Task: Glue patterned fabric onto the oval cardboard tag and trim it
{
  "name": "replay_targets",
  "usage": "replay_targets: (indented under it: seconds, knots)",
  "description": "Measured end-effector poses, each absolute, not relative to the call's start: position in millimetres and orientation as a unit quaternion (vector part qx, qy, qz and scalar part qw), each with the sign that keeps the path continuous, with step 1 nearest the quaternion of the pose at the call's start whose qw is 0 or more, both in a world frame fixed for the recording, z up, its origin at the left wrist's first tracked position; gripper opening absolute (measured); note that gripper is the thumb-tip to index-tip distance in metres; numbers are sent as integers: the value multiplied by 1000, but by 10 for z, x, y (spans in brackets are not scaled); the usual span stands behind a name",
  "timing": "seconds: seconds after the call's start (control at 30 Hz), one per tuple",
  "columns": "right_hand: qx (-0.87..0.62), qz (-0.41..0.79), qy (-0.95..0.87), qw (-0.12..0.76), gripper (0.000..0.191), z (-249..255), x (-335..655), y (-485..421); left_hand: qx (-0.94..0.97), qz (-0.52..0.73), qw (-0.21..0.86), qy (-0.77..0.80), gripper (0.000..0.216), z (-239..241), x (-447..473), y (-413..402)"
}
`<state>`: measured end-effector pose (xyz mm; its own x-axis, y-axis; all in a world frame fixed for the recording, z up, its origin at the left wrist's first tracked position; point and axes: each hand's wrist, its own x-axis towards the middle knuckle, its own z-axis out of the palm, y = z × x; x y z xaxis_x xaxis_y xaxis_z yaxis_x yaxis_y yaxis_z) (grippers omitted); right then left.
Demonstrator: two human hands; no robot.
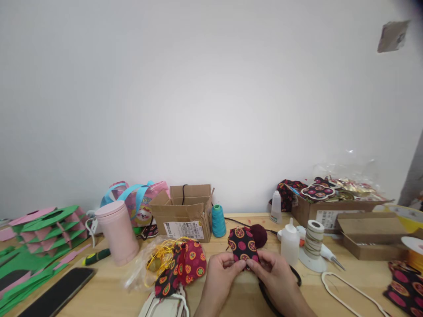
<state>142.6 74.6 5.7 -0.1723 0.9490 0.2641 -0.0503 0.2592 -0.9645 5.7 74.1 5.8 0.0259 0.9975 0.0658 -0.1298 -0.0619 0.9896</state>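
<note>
Between both hands a piece of dark fabric [243,243] with round pink and orange motifs is held up over the table. My left hand [220,273] pinches its lower left edge, thumb on the front. My right hand [274,275] pinches the lower right edge, the two thumbs almost touching. Just behind the fabric lies a dark maroon ball [259,236], partly hidden. A black cord or band [264,293] curves under my right hand. Left of my hands are more patterned fabric pieces [190,262], on and beside yellow cord [162,255] in a clear bag.
An open cardboard box [185,215], teal thread cone [218,221] and pink canister [118,233] stand left. Right are a white squeeze bottle [290,244], cord spool [313,246], small open box [370,240] and fuller box [330,213]. A phone [59,293] lies near left.
</note>
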Motion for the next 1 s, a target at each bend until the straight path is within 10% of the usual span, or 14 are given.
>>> replay_targets:
  seconds: [1.0]
  knots:
    - [-412, 523, -519, 536, 27, 109, 1411, 779, 532, 486, 526, 452, 22, 53, 11, 789]
